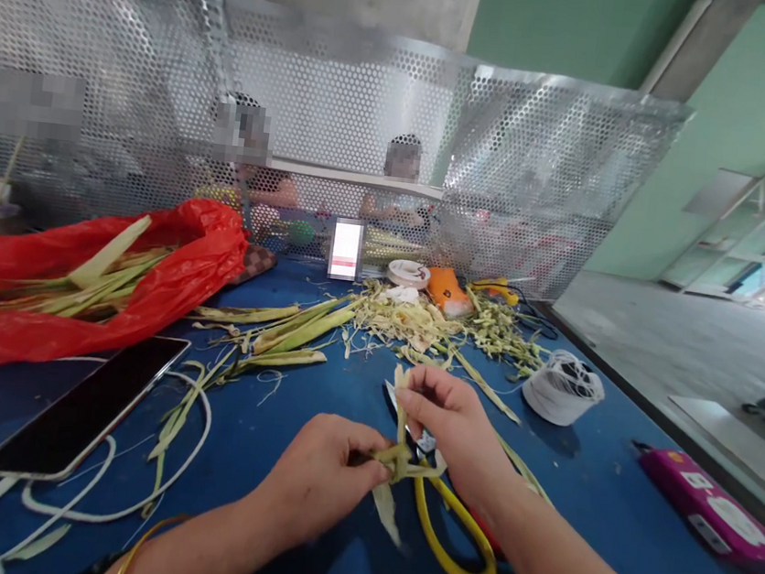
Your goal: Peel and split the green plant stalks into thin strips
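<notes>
My left hand (334, 466) pinches a small knot of folded green-yellow corn husk strips (397, 459) between thumb and fingers. One strip of that husk stands upright, and my right hand (447, 419) grips it near its top end. Another husk end hangs down below the knot. On the table just under my hands lies a pair of scissors (457, 540) with yellow handles, its blades partly hidden by the husk and my right hand. Something red shows beside the handles, mostly covered by my right forearm.
A red plastic bag (176, 277) of husks and a tablet (85, 410) with a white cable lie left. Loose husks (301, 328), shredded scraps (407, 317), an orange packet (449, 290) and a tape roll (408, 273) lie ahead. Right are a string spool (562, 390) and a purple pack (709, 509).
</notes>
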Demonstrator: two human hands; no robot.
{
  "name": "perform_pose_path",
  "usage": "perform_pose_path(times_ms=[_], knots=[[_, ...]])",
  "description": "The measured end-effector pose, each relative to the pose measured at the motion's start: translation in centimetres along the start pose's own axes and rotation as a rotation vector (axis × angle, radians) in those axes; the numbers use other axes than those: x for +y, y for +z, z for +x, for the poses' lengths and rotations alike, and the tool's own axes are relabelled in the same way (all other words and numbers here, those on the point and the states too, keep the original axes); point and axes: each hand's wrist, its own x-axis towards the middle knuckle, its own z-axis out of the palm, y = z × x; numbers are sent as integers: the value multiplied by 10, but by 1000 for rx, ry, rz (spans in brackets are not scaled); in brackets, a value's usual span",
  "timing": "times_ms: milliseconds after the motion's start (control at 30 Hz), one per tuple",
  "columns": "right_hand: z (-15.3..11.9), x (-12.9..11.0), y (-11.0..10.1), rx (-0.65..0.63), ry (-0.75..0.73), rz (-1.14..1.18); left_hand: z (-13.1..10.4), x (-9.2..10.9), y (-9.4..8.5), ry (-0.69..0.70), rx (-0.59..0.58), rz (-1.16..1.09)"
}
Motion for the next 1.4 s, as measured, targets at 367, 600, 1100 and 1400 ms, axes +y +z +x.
perform_pose_path(times_ms=[367, 600, 1100, 1400], knots=[[0, 1, 2, 86, -225, 231, 7, 4, -13, -24, -142, -462], [-1, 5, 6, -18, -153, 292, 4, 5, -5, -178, -57, -608], [-4, 9, 13, -155, -227, 150, -2, 2, 9, -227, -243, -555], [13, 9, -14, 298, -226, -161, 4, 0, -5, -263, 82, -818]])
